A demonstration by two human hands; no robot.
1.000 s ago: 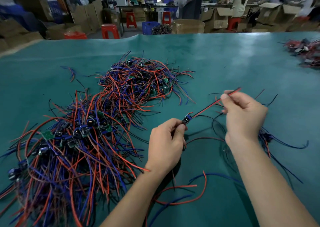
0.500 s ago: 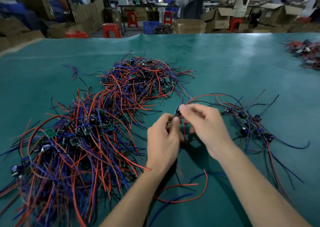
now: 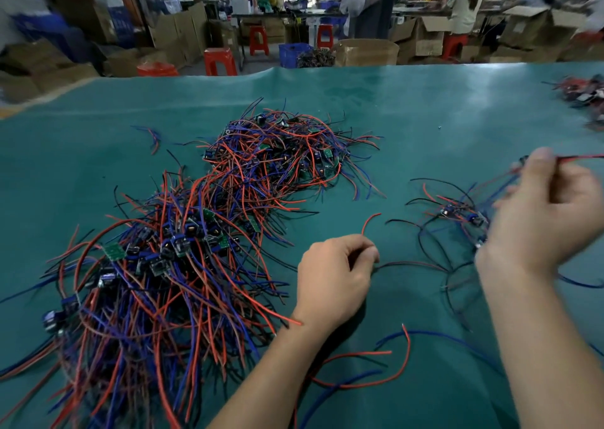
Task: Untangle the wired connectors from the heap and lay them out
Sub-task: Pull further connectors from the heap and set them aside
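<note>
Our left hand curls loosely by the heap, fingertips pinching a dark wire on the mat, while our blurred right hand pinches a red wire aloft.

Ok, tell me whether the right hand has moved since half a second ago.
Yes. The right hand has swung out to the right, away from the left hand and the big heap, pulling a red-and-black wire toward the laid-out group.

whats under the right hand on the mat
Under the right hand lies a small laid-out bunch of wired connectors on the green mat. The hand and wrist cover the bunch's right part, so its full extent is hidden.
</note>
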